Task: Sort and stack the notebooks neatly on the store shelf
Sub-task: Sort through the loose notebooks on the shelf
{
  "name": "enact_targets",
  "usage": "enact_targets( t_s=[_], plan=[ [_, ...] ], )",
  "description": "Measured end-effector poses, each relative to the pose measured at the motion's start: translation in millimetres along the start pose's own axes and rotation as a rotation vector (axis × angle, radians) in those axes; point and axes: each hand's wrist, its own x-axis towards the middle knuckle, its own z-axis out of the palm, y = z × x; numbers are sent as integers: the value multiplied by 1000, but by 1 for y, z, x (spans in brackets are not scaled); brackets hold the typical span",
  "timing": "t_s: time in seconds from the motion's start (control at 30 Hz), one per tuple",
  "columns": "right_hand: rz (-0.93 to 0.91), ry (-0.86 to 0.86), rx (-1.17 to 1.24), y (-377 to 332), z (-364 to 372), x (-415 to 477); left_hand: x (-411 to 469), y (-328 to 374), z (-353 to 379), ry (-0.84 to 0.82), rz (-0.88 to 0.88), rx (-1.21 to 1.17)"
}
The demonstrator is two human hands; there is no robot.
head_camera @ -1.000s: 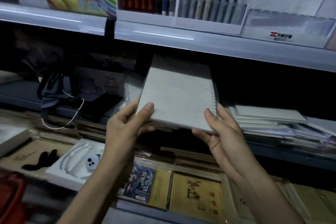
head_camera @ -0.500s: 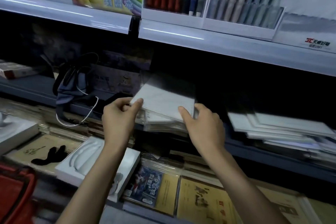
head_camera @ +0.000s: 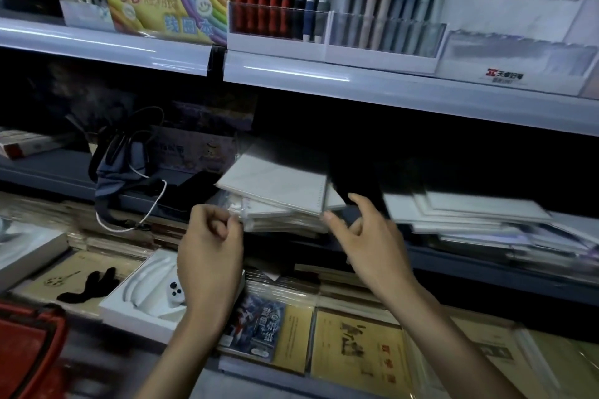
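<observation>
A white spiral notebook (head_camera: 275, 183) lies tilted on top of a stack of wrapped notebooks (head_camera: 285, 223) at the front of the middle shelf (head_camera: 486, 264). My left hand (head_camera: 210, 246) is at the stack's left front corner, its fingers curled and its fingertips pinching the clear wrap there. My right hand (head_camera: 366, 233) hovers at the stack's right front corner with its fingers spread and relaxed, holding nothing. A second, looser pile of white notebooks (head_camera: 470, 214) lies to the right on the same shelf.
A grey bag with a white cord (head_camera: 123, 172) sits left of the stack. The upper shelf (head_camera: 291, 73) carries pen racks and a colourful book. Below lie brown copybooks (head_camera: 359, 347), a white boxed set (head_camera: 149, 298) and a red basket (head_camera: 29, 350).
The white notebook has gone from held up in both hands down onto the stack. My right hand has let go of it and drawn back. My left hand has slipped to the stack's corner.
</observation>
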Motion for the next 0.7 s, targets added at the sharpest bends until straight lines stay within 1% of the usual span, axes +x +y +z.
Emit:
enact_targets(
  t_s=[0.07, 0.17, 0.27, 0.4, 0.47, 0.53, 0.6, 0.7],
  plan=[
    [-8, 26, 27, 11, -10, -11, -13, 4, 2, -69, 91, 56],
    [18, 52, 36, 34, -22, -29, -38, 11, 15, -220, 247, 106],
    [39, 71, -11, 59, -34, -45, -58, 20, 41, -316, 360, 116],
    [63, 132, -86, 94, -57, -60, -88, 34, 83, -441, 483, 72],
    [97, 155, -111, 114, -68, -69, -103, 36, 105, -509, 608, 113],
    [119, 199, -145, 133, -75, -76, -116, 36, 128, -518, 777, 203],
    [130, 223, -188, 150, -81, -77, -126, 35, 148, -516, 910, 258],
    [154, 206, -219, 163, -93, -72, -138, 40, 170, -527, 1012, 259]
  ],
)
